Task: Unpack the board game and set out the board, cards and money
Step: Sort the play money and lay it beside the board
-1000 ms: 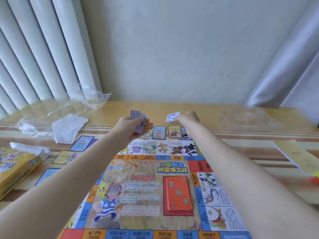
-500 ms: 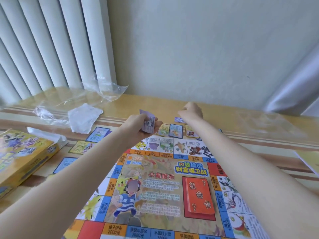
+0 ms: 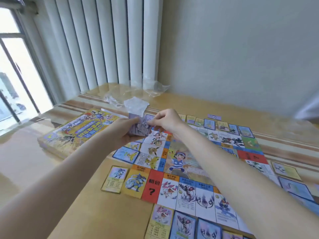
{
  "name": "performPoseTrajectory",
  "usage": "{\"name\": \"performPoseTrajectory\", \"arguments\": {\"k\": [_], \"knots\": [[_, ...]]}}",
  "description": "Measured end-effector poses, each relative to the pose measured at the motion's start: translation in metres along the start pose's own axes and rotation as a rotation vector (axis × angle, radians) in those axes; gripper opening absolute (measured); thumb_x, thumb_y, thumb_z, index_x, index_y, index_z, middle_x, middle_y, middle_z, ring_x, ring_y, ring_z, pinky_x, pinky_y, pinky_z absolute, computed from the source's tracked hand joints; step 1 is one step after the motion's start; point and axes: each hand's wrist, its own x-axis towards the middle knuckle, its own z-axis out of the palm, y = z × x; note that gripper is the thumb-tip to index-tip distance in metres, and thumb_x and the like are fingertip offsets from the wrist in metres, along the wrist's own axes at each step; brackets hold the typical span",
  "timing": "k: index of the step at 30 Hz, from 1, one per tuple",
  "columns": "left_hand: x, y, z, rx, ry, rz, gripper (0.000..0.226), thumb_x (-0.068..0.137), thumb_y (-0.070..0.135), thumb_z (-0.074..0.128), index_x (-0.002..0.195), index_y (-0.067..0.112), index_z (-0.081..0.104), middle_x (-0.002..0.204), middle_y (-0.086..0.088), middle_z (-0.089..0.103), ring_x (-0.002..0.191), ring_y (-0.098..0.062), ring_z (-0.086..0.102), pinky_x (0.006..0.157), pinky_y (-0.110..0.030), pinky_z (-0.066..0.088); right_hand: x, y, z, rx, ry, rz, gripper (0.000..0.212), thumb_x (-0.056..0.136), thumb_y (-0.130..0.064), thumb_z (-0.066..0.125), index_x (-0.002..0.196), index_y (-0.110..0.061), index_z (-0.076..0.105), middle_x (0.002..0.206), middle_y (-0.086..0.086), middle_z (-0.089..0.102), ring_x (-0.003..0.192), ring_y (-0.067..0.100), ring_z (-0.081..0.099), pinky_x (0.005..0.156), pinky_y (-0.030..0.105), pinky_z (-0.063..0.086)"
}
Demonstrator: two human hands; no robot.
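Right hand (image 3: 165,122) has come back from the far edge of the board (image 3: 186,163), where it was half a second ago, and now meets the left hand (image 3: 124,133) over the board's left side. Head has swung left too: game box (image 3: 76,133) and window (image 3: 13,69) are now in view.

State now:
- left hand grasps the stack of purple notes (image 3: 138,128), fingers curled under it
- right hand pinches the top note of that stack, looks like it's peeling one off
- one purple note (image 3: 214,116) lies alone on the worktop (image 3: 82,195) past the far row of cards

Read: board is down flat, cards (image 3: 114,179) laid round its edges on all visible sides. Probably the money stage, one note out, most of the stack not yet dealt.

Hard to see:
- motion blur on stack and fingers, can't read denominations or count notes
- forearms cover the board's middle and right half
- near row of cards cut off by the bottom edge
- clear wrapping (image 3: 136,99) behind the hands, contents unclear
- can't tell if the box has anything left in it
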Motion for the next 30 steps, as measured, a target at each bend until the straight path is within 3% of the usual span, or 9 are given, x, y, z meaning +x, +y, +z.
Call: {"name": "performPoseTrajectory", "arguments": {"k": [8, 10, 12, 14, 17, 21, 24, 26, 30], "knots": [[-0.031, -0.007, -0.084, 0.289, 0.313, 0.036, 0.011, 0.096, 0.013, 0.046, 0.092, 0.006, 0.054, 0.085, -0.012, 0.058, 0.071, -0.022, 0.059, 0.052, -0.026, 0.054, -0.014, -0.033, 0.100, -0.108, -0.255, 0.082, 0.008, 0.082, -0.004, 0.069, 0.086, 0.001, 0.064, 0.075, 0.010, 0.060, 0.052, 0.013, 0.058, 0.050, 0.015, 0.052], [-0.029, -0.005, -0.093, 0.289, 0.324, 0.054, 0.013, 0.096, 0.014, 0.045, 0.093, 0.006, 0.055, 0.084, -0.012, 0.058, 0.069, -0.021, 0.059, 0.055, -0.028, 0.054, -0.011, -0.037, 0.115, -0.270, -0.233, 0.024, 0.014, 0.083, -0.008, 0.069, 0.093, 0.002, 0.068, 0.079, 0.008, 0.059, 0.058, 0.013, 0.057, 0.048, 0.012, 0.046], [-0.024, -0.004, -0.099, 0.273, 0.340, 0.067, 0.015, 0.097, 0.014, 0.044, 0.093, 0.005, 0.056, 0.082, -0.012, 0.057, 0.069, -0.022, 0.058, 0.066, -0.034, 0.052, -0.007, -0.038, 0.126, -0.403, -0.189, -0.024, 0.020, 0.083, -0.010, 0.069, 0.096, 0.005, 0.069, 0.084, 0.010, 0.062, 0.073, 0.018, 0.057, 0.065, 0.024, 0.051], [-0.019, -0.002, -0.105, 0.232, 0.375, 0.083, 0.016, 0.096, 0.013, 0.044, 0.094, 0.005, 0.057, 0.082, -0.011, 0.059, 0.070, -0.021, 0.058, 0.072, -0.036, 0.051, -0.002, -0.034, 0.135, -0.466, -0.125, -0.024, 0.013, 0.084, -0.008, 0.065, 0.083, 0.005, 0.068, 0.079, 0.013, 0.057, 0.077, 0.023, 0.055, 0.077, 0.038, 0.052], [-0.017, -0.001, -0.112, 0.216, 0.426, 0.117, 0.020, 0.097, 0.015, 0.043, 0.093, 0.006, 0.060, 0.078, -0.007, 0.065, 0.068, -0.020, 0.061, 0.077, -0.039, 0.053, 0.000, -0.024, 0.143, -0.532, -0.048, -0.013, 0.020, 0.085, -0.010, 0.063, 0.068, -0.005, 0.053, 0.084, 0.013, 0.052, 0.087, 0.029, 0.054, 0.071, 0.039, 0.047], [-0.025, -0.002, -0.105, 0.170, 0.314, 0.164, 0.019, 0.097, 0.013, 0.045, 0.086, 0.006, 0.060, 0.062, -0.003, 0.071, 0.052, -0.012, 0.068, 0.059, -0.028, 0.058, -0.006, -0.023, 0.138, -0.548, 0.028, -0.074, 0.019, 0.086, -0.018, 0.064, 0.097, -0.004, 0.059, 0.122, 0.014, 0.044, 0.114, 0.030, 0.043, 0.084, 0.037, 0.042], [-0.029, -0.003, -0.093, 0.203, 0.244, 0.169, 0.017, 0.095, 0.012, 0.050, 0.100, 0.001, 0.061, 0.086, -0.014, 0.071, 0.065, -0.016, 0.069, 0.062, -0.026, 0.058, -0.011, -0.035, 0.118, -0.336, 0.088, -0.104, 0.018, 0.091, -0.014, 0.051, 0.077, -0.003, 0.056, 0.104, 0.016, 0.061, 0.096, 0.029, 0.054, 0.072, 0.030, 0.040], [-0.033, -0.004, -0.081, 0.254, 0.181, 0.145, 0.013, 0.092, 0.011, 0.054, 0.098, 0.001, 0.061, 0.091, -0.017, 0.068, 0.069, -0.018, 0.067, 0.060, -0.024, 0.056, -0.021, -0.044, 0.097, -0.204, 0.028, -0.083, 0.028, 0.095, -0.015, 0.045, 0.088, 0.006, 0.061, 0.087, 0.016, 0.066, 0.073, 0.027, 0.059, 0.059, 0.026, 0.039], [-0.051, -0.004, -0.044, 0.296, -0.040, 0.116, 0.006, 0.089, 0.013, 0.060, 0.091, 0.007, 0.060, 0.085, -0.009, 0.065, 0.073, -0.016, 0.062, 0.066, -0.025, 0.051, -0.057, -0.046, 0.046, -0.158, -0.149, -0.108, 0.017, 0.088, -0.022, 0.063, 0.093, -0.007, 0.059, 0.067, 0.001, 0.057, 0.052, 0.008, 0.052, 0.049, 0.017, 0.043]]}}
